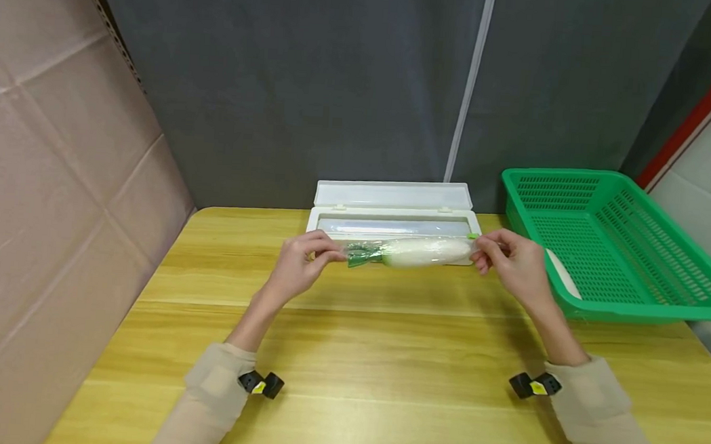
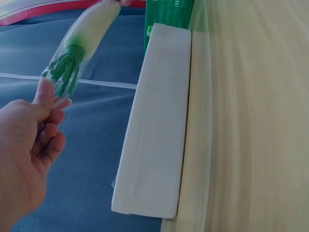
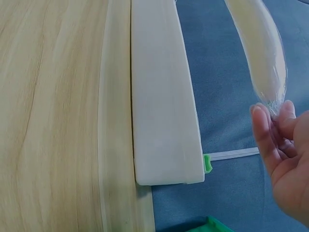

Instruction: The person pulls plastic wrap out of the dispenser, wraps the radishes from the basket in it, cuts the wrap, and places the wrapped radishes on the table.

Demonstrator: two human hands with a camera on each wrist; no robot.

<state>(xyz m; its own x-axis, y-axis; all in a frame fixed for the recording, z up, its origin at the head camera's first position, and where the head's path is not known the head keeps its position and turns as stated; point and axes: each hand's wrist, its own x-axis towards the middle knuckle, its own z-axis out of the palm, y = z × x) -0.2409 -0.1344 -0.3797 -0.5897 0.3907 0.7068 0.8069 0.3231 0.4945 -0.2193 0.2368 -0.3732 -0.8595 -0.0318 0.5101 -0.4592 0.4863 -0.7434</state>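
Note:
A white radish [image 1: 423, 251] with green tops [image 2: 67, 67], wrapped in clear plastic film, is held up level between both hands. The left hand [image 1: 304, 259] pinches the film at the leafy end between thumb and fingers. At the other end, the right hand [image 1: 514, 262] pinches the gathered, twisted film [image 3: 275, 104] past the radish tip. Just behind the radish in the head view stands a white cling film box [image 1: 394, 196] with its lid raised. The radish overlaps the box's front edge in that view.
A green plastic basket [image 1: 649, 310] stands at the right of the wooden table [image 1: 346, 377], with a white radish [image 1: 563, 274] partly showing at its left wall. A small green slider [image 3: 207, 164] sits on the box's end. Dark cloth [image 1: 291, 82] hangs behind the table.

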